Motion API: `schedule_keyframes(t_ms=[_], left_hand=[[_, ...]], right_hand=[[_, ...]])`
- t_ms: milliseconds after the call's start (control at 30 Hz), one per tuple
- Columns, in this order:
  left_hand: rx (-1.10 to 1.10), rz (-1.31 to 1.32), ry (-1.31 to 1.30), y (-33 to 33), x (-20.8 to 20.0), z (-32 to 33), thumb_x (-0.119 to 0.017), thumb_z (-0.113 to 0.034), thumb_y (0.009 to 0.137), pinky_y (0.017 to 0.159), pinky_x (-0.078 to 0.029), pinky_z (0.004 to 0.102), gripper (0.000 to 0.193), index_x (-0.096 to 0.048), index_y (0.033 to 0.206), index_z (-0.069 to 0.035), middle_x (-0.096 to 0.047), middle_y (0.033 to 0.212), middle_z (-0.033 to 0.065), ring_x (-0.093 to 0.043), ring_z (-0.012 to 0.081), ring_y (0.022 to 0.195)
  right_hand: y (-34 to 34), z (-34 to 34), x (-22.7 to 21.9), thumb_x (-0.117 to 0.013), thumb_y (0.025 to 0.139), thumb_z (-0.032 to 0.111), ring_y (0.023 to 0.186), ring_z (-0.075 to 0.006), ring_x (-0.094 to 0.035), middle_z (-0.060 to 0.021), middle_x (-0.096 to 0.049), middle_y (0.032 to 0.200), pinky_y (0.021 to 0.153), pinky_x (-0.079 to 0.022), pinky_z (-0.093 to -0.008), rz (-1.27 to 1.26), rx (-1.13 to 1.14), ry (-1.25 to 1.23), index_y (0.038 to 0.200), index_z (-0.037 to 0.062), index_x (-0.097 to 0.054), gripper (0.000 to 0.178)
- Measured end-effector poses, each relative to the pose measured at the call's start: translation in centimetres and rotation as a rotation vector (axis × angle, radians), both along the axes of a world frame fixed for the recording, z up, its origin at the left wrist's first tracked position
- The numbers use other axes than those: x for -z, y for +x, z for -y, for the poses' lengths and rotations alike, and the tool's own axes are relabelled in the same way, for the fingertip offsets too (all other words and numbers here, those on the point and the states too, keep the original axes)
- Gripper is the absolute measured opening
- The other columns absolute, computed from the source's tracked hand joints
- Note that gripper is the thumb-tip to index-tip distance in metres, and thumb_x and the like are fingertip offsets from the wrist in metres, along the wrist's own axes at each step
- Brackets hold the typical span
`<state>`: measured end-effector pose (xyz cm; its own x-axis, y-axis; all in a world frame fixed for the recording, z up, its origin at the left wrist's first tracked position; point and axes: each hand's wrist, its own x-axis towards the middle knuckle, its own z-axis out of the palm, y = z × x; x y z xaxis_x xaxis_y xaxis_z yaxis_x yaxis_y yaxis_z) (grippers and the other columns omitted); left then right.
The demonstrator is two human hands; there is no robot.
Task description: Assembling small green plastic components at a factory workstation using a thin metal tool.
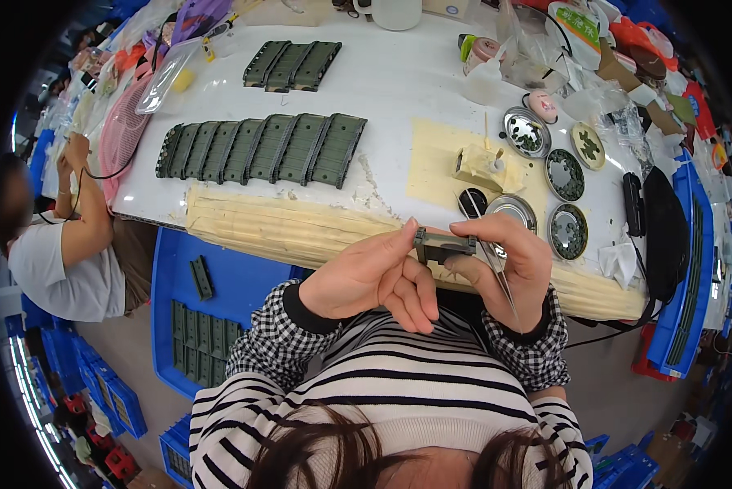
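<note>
Two bare hands: left hand (362, 273) and right hand (514, 257), above the beige taped front edge (284, 226) of the white worktop (399, 94).
Small dark-green rectangular part (446, 242): held up between the hands.
Left fingers (419, 285): thumb tip against the part's left end; whether they grip, I cannot tell.
Right fingers (509, 231): narrow, pinching the part's right end; slim silver tweezers (503, 285) in the same hand.
Ribbed dark-green panel row (260, 149): on the worktop, beyond the left hand.
Round silver metal dishes (514, 128): beyond the right hand, holding small green pieces (563, 175).
</note>
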<state>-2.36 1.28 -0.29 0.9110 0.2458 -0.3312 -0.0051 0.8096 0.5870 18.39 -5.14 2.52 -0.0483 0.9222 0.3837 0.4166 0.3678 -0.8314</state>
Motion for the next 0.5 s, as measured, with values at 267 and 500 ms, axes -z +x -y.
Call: schedule_keyframes(t_ms=[267, 500], left_hand=[[-0.051, -0.119, 0.086, 0.8, -1.2, 1.1, -0.025, -0.053, 0.103, 0.066, -0.06, 0.0308, 0.061, -0.034, 0.136, -0.002, -0.066, 0.089, 0.022, -0.071, 0.0276, 0.079], [-0.047, -0.182, 0.073, 0.6, -1.5, 1.4, -0.023, -0.05, 0.104, 0.063, -0.059, 0.0293, 0.06, -0.034, 0.134, 0.001, -0.066, 0.085, 0.0203, -0.07, 0.0263, 0.074]], right_hand=[[0.4, 0.6, 1.4, -0.076, 0.073, -0.003, 0.078, -0.017, -0.065, -0.0087, -0.07, 0.09, 0.07, -0.05, -0.026, -0.109, 0.049, -0.126, 0.103, 0.0007, -0.069, 0.032], [0.2, 0.6, 1.8, -0.073, 0.075, -0.004, 0.076, -0.0116, -0.062, -0.0061, -0.068, 0.086, 0.069, -0.049, -0.0239, -0.187, 0.045, -0.193, 0.103, 0.0009, -0.069, 0.029]])
